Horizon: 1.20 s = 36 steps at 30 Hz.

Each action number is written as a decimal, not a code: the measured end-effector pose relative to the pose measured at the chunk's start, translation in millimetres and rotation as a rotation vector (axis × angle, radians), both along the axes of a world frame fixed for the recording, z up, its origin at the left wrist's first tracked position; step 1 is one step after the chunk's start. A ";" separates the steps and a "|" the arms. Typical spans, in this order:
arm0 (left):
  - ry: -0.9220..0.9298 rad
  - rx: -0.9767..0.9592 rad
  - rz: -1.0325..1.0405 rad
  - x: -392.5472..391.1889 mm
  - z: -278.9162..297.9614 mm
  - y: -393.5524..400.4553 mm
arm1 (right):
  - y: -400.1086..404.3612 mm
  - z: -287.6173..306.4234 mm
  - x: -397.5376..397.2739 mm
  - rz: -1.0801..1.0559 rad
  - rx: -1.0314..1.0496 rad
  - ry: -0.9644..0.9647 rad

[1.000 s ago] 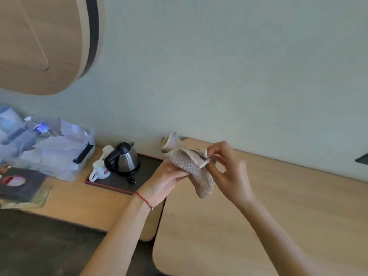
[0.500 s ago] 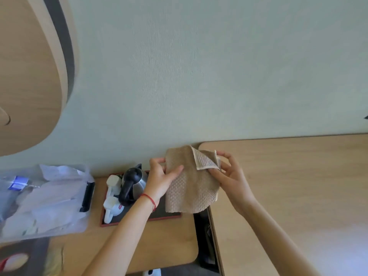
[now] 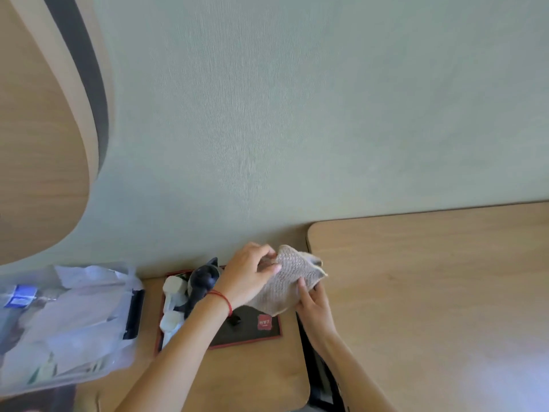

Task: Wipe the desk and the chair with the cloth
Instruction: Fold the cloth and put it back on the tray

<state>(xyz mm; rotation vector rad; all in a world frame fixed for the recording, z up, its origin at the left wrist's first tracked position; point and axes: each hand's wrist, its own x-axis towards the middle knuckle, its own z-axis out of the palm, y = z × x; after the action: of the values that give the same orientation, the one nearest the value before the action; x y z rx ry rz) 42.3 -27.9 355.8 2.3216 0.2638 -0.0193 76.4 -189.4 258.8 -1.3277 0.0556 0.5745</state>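
A beige waffle-knit cloth [image 3: 285,281] is held in the air between both hands, above the gap where two wooden tops meet. My left hand [image 3: 248,273], with a red string at the wrist, grips its upper left part from above. My right hand [image 3: 310,304] pinches its lower right edge from below. The light wooden desk [image 3: 430,286] fills the right half of the view, right of the cloth. No chair is in view.
On the lower wooden counter [image 3: 252,373] at left, a dark tray [image 3: 252,331] carries a black kettle [image 3: 202,282] and white cups [image 3: 172,304]. A clear plastic bag [image 3: 68,319] of items lies further left. A dark gap [image 3: 315,367] separates counter and desk.
The flat, open cloth has been gathered and folded smaller between the hands. My left hand moved over its top; my right hand dropped under its lower edge.
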 end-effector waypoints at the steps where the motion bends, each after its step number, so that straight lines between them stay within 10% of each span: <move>1: 0.048 -0.024 -0.035 3.0 2.7 3.4 | 3.1 -1.7 -1.2 0.028 0.004 -0.023; 6: 0.270 -0.393 -0.146 7.0 3.9 23.9 | 9.6 2.3 5.6 0.263 -0.060 0.042; 13: 0.210 -0.919 0.320 -3.7 -52.4 45.1 | 7.8 -12.2 31.7 0.307 0.049 0.137; 20: 0.212 -0.346 0.200 6.1 -159.4 50.3 | 37.4 -80.1 62.3 0.378 -0.664 -0.477; 36: 0.630 0.476 0.028 49.4 -399.9 24.4 | 65.9 -320.3 79.2 0.689 -0.970 -0.633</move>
<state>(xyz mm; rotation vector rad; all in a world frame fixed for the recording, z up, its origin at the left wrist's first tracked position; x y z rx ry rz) 91.7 -3.5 -44.1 2.7236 0.6737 -0.7551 155.6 -123.5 -61.5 -2.4574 -0.7557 0.6989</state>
